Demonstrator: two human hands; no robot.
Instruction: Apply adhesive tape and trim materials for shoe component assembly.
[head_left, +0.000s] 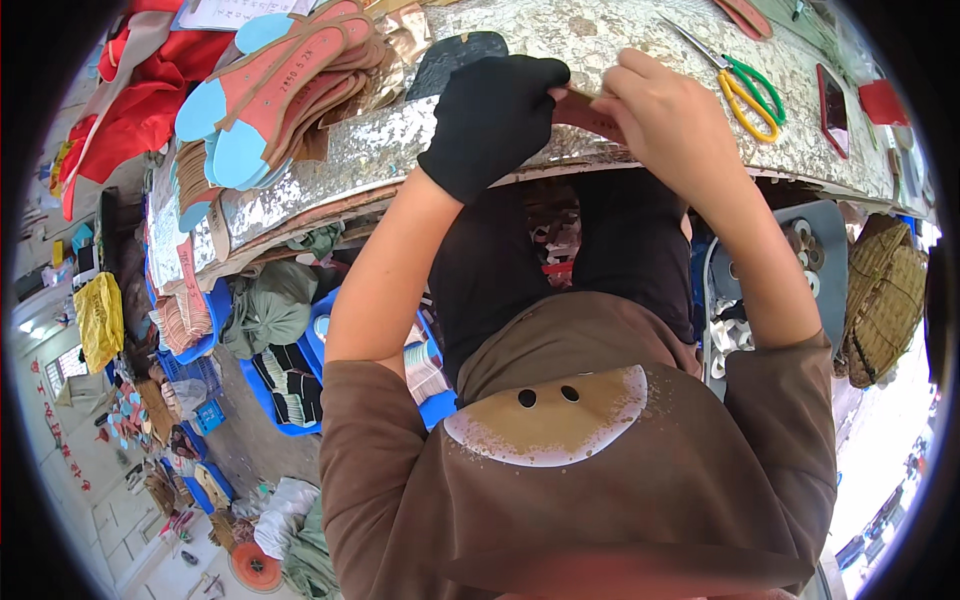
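Head view: gloved left hand (492, 118) and bare right hand (668, 122) both pinch a reddish-brown insole piece (592, 116) at the surface (420, 145) edge; a loosened grip could drop it into the lap; scissors (745, 88) lie near.

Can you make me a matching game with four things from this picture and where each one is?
Things:
1. scissors
2. stack of shoe insoles
3. black glove
4. thin brown strip

Places:
A. on the left hand
B. pinched between both hands, the right hand bare
C. lying on the table to the right of the hands
D. piled on the table's left end

Right pairs: 1-C, 2-D, 3-A, 4-B
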